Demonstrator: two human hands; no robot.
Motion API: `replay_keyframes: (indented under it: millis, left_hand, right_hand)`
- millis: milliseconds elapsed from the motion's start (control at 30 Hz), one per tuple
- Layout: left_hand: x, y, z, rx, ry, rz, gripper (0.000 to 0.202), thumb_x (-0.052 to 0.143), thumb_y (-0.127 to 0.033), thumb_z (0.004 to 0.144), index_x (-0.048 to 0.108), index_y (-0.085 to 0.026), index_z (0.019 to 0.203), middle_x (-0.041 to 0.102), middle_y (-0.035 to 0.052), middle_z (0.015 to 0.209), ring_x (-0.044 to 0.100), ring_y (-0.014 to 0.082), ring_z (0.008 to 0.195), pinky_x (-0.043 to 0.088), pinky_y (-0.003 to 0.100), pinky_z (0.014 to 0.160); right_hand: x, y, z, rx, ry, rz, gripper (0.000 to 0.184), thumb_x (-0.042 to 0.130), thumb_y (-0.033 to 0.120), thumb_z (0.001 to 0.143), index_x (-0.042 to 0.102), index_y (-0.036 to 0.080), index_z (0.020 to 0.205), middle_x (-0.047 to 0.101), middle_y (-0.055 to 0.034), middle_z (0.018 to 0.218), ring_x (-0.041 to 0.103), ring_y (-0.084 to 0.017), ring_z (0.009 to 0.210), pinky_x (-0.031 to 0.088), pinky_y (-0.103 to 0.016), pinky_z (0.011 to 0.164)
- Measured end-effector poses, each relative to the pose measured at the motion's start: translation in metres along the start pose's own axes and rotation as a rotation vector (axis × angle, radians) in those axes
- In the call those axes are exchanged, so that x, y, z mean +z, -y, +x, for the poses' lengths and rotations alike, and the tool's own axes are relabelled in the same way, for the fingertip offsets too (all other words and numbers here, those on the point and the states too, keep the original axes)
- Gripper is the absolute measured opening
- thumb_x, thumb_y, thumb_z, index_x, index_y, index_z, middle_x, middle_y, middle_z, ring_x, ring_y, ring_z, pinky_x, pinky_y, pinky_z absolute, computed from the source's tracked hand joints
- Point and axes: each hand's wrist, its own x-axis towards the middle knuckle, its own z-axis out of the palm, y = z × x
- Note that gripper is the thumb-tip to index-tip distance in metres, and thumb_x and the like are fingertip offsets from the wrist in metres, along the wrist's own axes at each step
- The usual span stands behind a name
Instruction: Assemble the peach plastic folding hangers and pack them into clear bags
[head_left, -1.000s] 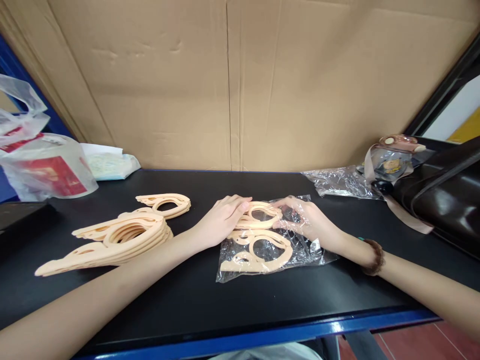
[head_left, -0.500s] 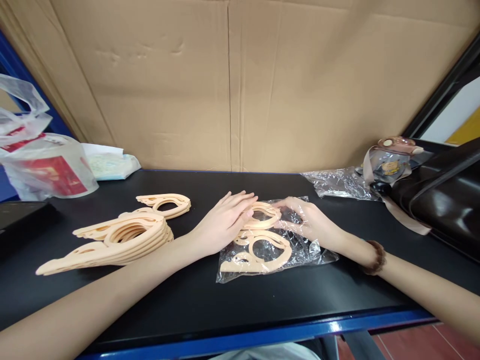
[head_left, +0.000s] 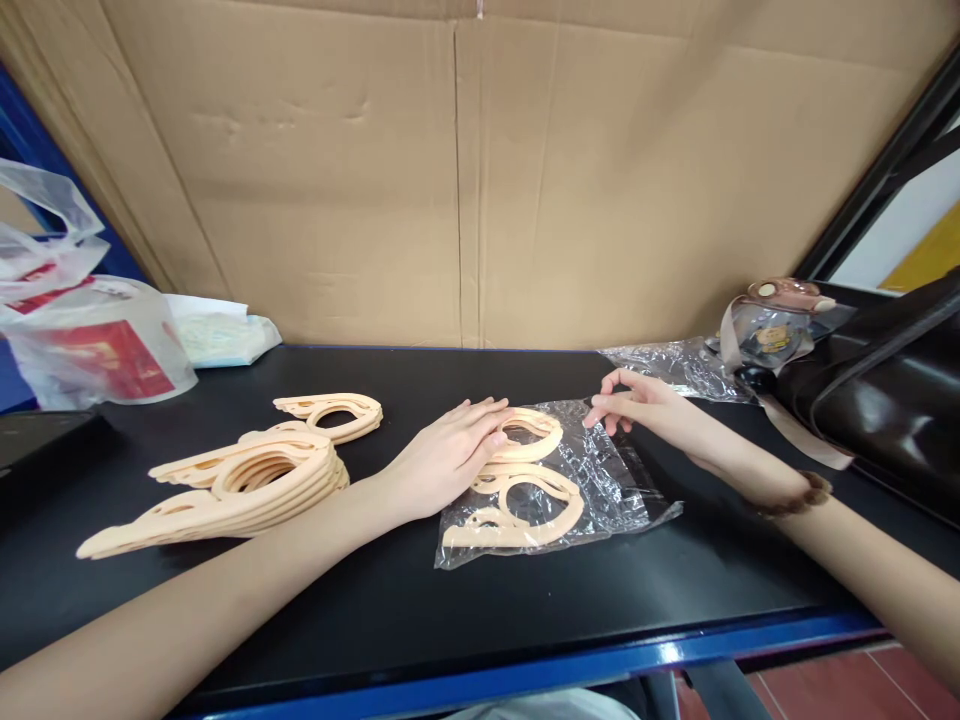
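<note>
A clear plastic bag (head_left: 611, 480) lies on the black table (head_left: 420, 590) with two peach-coloured cut-out pieces (head_left: 525, 490) inside it. My left hand (head_left: 450, 455) rests flat, fingers stretched, on the upper piece at the bag's left edge. My right hand (head_left: 641, 405) hovers at the bag's far right corner, thumb and fingers pinched on the plastic film. A stack of several like pieces (head_left: 232, 480) lies to the left, with a single piece (head_left: 334, 412) behind it.
Crumpled clear plastic (head_left: 675, 365) and a dark brown bag (head_left: 877, 390) with a small charm (head_left: 772, 325) sit at right. White plastic bags (head_left: 82, 340) and a tissue pack (head_left: 217, 330) lie at left. A cardboard wall (head_left: 465, 170) closes the back.
My right hand lifted off the bag's middle and moved to its far right corner. My left hand spread flat and slid slightly onto the upper piece.
</note>
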Motion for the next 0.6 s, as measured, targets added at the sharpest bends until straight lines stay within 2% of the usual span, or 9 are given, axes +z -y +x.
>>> replay_keyframes:
  millis: [133, 333, 467, 600]
  left_hand:
    - [-0.001, -0.001, -0.001, -0.008, 0.006, 0.008, 0.05, 0.019, -0.041, 0.101, 0.039, -0.02, 0.141, 0.037, 0.0025, 0.15, 0.029, 0.0154, 0.139, 0.019, 0.037, 0.118]
    - [0.002, 0.002, -0.001, 0.002, -0.009, 0.007, 0.05, 0.02, -0.043, 0.1, 0.039, -0.02, 0.141, 0.037, 0.0031, 0.15, 0.029, 0.0161, 0.139, 0.019, 0.037, 0.117]
    - [0.002, 0.002, -0.001, 0.004, -0.002, -0.007, 0.05, 0.019, -0.043, 0.1, 0.039, -0.021, 0.14, 0.037, 0.0031, 0.15, 0.029, 0.0175, 0.139, 0.02, 0.04, 0.117]
    - [0.001, 0.001, -0.001, 0.025, -0.003, -0.015, 0.048, 0.019, -0.041, 0.101, 0.037, -0.022, 0.141, 0.037, 0.0034, 0.15, 0.029, 0.0177, 0.139, 0.021, 0.04, 0.116]
  right_hand:
    - [0.0, 0.0, 0.001, 0.042, 0.053, -0.006, 0.035, 0.07, 0.034, 0.071, 0.038, 0.023, 0.08, 0.069, 0.0005, 0.067, 0.052, -0.011, 0.054, 0.034, -0.026, 0.053]
    - [0.005, -0.002, 0.008, 0.042, -0.004, 0.011, 0.034, 0.058, 0.05, 0.081, 0.038, 0.022, 0.081, 0.072, -0.0043, 0.077, 0.054, -0.011, 0.056, 0.032, -0.025, 0.05]
    - [0.014, -0.004, 0.012, 0.021, -0.021, 0.036, 0.037, 0.068, 0.038, 0.071, 0.035, 0.023, 0.082, 0.071, -0.0018, 0.072, 0.049, -0.009, 0.051, 0.026, -0.023, 0.045]
    - [0.013, -0.003, 0.009, 0.05, -0.01, 0.047, 0.037, 0.069, 0.03, 0.069, 0.035, 0.023, 0.083, 0.07, -0.0006, 0.068, 0.048, -0.009, 0.051, 0.026, -0.022, 0.044]
